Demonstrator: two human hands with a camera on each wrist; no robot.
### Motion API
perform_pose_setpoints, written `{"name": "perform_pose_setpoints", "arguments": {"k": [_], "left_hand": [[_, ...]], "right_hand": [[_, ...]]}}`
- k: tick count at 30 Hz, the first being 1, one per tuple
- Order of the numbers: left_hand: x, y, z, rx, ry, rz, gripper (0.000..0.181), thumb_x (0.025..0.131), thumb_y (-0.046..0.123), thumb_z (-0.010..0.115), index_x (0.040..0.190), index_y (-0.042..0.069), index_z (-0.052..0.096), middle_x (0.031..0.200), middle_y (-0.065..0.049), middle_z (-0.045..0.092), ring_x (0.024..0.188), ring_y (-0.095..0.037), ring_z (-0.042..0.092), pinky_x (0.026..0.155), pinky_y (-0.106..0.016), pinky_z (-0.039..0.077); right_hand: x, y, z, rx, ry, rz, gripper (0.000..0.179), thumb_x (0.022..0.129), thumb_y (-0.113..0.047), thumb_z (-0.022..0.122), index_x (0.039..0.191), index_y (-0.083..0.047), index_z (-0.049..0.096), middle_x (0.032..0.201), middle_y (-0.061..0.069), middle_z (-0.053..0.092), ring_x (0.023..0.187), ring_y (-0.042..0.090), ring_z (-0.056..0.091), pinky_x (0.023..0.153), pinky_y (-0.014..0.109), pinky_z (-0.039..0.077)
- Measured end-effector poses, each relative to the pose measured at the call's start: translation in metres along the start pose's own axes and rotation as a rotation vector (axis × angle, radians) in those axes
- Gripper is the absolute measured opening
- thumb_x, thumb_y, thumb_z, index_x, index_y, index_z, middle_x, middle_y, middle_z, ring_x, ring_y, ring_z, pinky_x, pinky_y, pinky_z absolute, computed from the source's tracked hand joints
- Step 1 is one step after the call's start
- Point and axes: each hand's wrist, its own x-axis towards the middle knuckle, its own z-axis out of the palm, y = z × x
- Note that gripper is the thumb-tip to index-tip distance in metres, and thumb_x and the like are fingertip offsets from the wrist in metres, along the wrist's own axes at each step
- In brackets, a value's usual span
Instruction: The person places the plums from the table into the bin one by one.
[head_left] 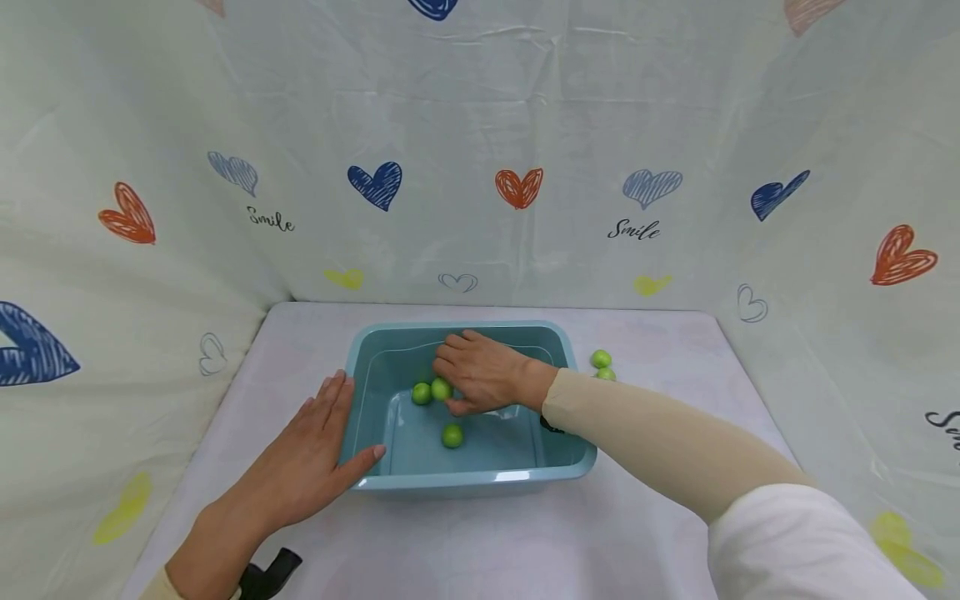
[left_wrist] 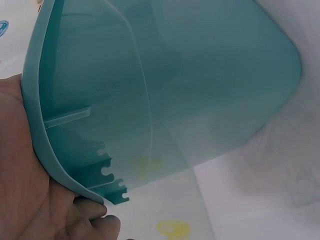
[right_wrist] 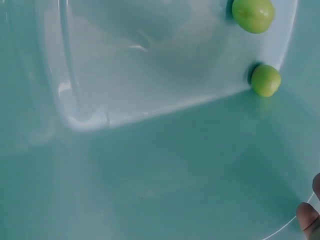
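Note:
A blue-green plastic basin (head_left: 465, 477) sits on the table. My right hand (head_left: 483, 372) reaches into it with curled fingers near the far wall, and thumb and forefinger appear to pinch a small round green fruit (head_left: 441, 389). Two more green fruits, one to the left (head_left: 422, 393) and one nearer (head_left: 452, 435), lie on the basin floor; the right wrist view shows two fruits there and only a pair of fingertips (right_wrist: 307, 215). My left hand (head_left: 311, 446) rests against the basin's left rim, fingers straight, thumb over the near corner.
Beside the basin's right side, two green fruits (head_left: 601, 359) lie on the white-covered table (head_left: 652, 517), one partly behind the right arm. A white sheet (head_left: 465, 108) printed with hearts hangs around the back and sides.

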Motion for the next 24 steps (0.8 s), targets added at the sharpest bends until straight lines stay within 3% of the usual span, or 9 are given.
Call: {"name": "perform_pose_setpoints", "arguments": {"k": [24], "left_hand": [[-0.0005, 0.0001, 0.0005, -0.004, 0.011, 0.006, 0.103, 0.101, 0.064, 0.057, 0.164, -0.009, 0.021, 0.171, -0.030, 0.021, 0.157, -0.051, 0.026, 0.120, -0.070, 0.031]], "right_hand": [[-0.0021, -0.0009, -0.0009, -0.037, -0.028, 0.023, 0.044, 0.101, -0.056, 0.058, 0.117, -0.015, 0.063, 0.111, 0.000, 0.062, 0.100, 0.020, 0.051, 0.085, 0.033, 0.042]]}}
